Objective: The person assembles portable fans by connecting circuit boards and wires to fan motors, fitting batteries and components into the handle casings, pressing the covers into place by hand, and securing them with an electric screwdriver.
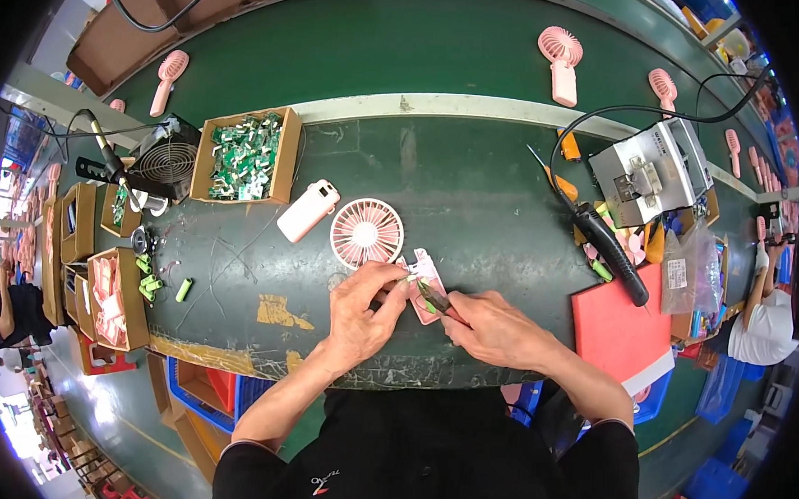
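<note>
Pliers [437, 299] at the pink casing [427, 267]

Your right hand [499, 329] grips the pliers, their tips over the casing, which lies between your hands. Your left hand [365, 309] has its fingertips drawn together at the casing's left side; whether they hold it, I cannot tell. Just beyond that hand lies a fan [367, 234]; farther left, a pink case [308, 211], then a box [288, 158] of green boards [244, 158].

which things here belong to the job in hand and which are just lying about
Likely the job:
- pliers, in the right grip
- open pink casing
- pink fan head, beside it
- green circuit boards, probably stock

Seemingly just lying about:
- flat red sheet
- clear plastic bag
- orange-handled screwdriver, unused
</note>
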`<state>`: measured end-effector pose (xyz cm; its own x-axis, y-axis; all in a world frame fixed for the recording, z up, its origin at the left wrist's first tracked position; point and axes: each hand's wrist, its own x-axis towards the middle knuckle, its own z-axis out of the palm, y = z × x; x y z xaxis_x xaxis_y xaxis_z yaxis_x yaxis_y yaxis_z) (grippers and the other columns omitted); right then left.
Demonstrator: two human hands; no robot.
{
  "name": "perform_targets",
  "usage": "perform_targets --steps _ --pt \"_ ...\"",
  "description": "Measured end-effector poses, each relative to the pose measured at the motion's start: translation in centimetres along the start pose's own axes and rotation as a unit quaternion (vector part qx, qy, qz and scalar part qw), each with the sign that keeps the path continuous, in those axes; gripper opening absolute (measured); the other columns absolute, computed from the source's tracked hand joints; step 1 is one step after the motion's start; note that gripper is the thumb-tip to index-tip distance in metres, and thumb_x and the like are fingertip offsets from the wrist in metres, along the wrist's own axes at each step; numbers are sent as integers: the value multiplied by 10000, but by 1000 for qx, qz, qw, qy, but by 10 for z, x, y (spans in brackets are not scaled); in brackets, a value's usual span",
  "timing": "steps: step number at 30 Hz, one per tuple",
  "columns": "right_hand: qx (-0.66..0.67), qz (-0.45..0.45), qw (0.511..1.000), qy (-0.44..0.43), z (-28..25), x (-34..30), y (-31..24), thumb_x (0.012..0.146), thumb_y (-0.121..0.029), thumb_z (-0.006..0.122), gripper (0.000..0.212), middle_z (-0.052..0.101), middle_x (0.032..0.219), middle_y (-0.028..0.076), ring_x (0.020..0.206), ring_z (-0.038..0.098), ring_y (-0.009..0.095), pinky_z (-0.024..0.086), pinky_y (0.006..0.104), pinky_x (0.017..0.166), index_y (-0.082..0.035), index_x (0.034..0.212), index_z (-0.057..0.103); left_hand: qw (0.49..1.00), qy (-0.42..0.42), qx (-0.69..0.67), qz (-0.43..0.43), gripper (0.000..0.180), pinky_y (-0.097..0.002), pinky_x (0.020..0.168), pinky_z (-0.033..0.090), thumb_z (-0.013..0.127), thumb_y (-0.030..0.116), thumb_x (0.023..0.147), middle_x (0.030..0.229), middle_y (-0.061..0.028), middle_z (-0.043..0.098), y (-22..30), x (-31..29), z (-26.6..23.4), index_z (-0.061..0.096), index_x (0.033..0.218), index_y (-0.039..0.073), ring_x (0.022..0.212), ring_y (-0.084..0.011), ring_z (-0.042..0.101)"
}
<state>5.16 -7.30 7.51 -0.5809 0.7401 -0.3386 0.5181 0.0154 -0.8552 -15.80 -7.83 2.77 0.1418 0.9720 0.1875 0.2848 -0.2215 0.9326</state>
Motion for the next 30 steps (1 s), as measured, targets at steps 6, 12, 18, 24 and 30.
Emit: perform_targets --steps 6,12,18,24,30 --pt "-42 -13 999 -20 -2 3 -6 905 -46 459 185 604 802 229 792 591 442 441 502 703 18 1074 498 996 8 61 62 185 -277 575 526 651 -83 786 866 -134 654 5 1 -1 648 964 -35 685 -170 657" --pt "-54 -7 998 -32 -4 2 -10 906 -47 463 213 620 829 231 817 598 445 454 504 721 9 1108 498 984 18 111 135 235 -303 620 535 677 -108 731 863 -145 648 1 -2 -1 644 948 -25 738 -240 663" --pt "-58 -6 998 -39 -2 4 -7 919 -60 467 247 633 878 236 846 604 442 464 501 743 20 1151 484 968 6 179 177 249 -316 641 548 686 -103 713 881 -139 651 -2 -6 0 638 946 -30 745 -252 665" --pt "-27 -22 999 -27 6 4 5 942 -73 452 256 641 989 242 951 599 441 468 488 792 39 1171 476 968 2 180 176 273 -311 622 555 714 -60 689 890 -135 666 3 -4 2 656 952 -12 736 -253 682" --pt "20 38 996 -80 -5 5 -7 967 -108 436 277 635 1053 250 1013 586 450 455 493 832 51 1192 463 960 2 192 202 277 -310 618 556 706 -58 679 882 -129 678 -1 -2 6 663 949 -15 746 -254 689"
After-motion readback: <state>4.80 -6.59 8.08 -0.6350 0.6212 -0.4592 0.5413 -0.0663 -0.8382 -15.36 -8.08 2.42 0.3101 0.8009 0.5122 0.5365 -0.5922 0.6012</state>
